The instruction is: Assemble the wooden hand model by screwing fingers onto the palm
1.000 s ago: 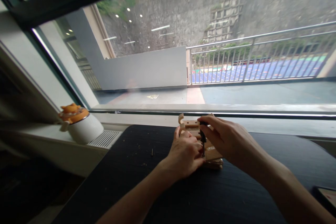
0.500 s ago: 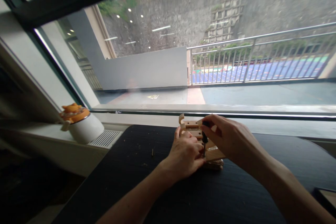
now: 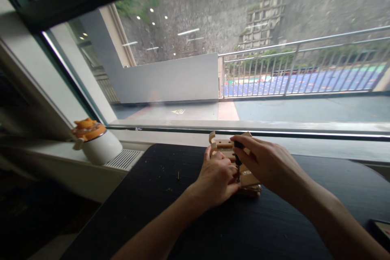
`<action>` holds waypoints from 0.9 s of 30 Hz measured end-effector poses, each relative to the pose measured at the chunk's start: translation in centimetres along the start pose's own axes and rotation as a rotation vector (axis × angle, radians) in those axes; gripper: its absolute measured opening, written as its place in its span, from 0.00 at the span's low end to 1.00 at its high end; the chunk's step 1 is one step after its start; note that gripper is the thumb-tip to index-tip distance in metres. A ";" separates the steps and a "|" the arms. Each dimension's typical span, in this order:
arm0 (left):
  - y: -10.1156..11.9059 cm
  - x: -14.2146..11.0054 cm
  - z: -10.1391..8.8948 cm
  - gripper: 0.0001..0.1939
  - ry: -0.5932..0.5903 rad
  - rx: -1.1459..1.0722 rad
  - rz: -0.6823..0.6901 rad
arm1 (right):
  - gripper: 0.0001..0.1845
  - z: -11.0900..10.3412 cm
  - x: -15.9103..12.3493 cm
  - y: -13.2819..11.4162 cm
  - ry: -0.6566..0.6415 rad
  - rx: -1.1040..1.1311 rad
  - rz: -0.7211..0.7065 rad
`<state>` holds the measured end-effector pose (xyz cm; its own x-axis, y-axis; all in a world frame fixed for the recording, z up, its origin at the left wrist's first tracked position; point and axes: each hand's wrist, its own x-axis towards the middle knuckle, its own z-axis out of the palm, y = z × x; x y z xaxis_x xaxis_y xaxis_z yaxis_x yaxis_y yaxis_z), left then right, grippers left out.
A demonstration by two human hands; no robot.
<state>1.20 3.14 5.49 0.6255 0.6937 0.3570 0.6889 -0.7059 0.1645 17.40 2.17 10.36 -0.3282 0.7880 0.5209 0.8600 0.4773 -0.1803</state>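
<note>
On the dark table stands a small wooden piece (image 3: 224, 143) with curved ends at its upper left and dark holes along its bars. My left hand (image 3: 217, 175) is closed around its near left side, fingertips close to the screwdriver tip. My right hand (image 3: 258, 156) grips the black handle of a screwdriver (image 3: 238, 161) between thumb and fingers. The screwdriver points down, nearly upright, with its tip at the near part of the wood by my left fingers. My hands hide much of the wooden piece, and what lies under the tip is too small to make out.
A small screw (image 3: 178, 176) stands on the black table (image 3: 146, 211) to the left, among light crumbs. A white pot with an orange animal-shaped top (image 3: 102, 146) sits on the sill by a vent (image 3: 124, 159). A dark-edged flat object (image 3: 379, 229) lies at the right edge.
My right fingers have lifted and shifted on the screwdriver handle, then come back to a similar grip. My left hand stays on the wooden piece. The whole view has drifted slightly.
</note>
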 end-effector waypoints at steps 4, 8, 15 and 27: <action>0.1 0.0 -0.1 0.08 -0.011 0.002 -0.006 | 0.13 0.1 0.1 0.3 0.029 -0.028 0.045; 0.0 0.0 0.0 0.08 -0.024 0.005 -0.012 | 0.12 0.0 0.0 0.2 0.038 -0.040 0.077; -0.2 0.0 0.2 0.09 -0.018 -0.009 -0.006 | 0.17 -0.2 -0.1 -0.5 -0.006 0.037 0.038; -0.1 0.0 0.1 0.09 -0.011 0.004 -0.002 | 0.11 -0.3 0.1 0.1 0.011 -0.005 0.099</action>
<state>1.19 3.22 5.35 0.6278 0.6968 0.3468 0.6918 -0.7037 0.1617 17.55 2.14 10.67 -0.2375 0.8270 0.5096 0.8901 0.3953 -0.2268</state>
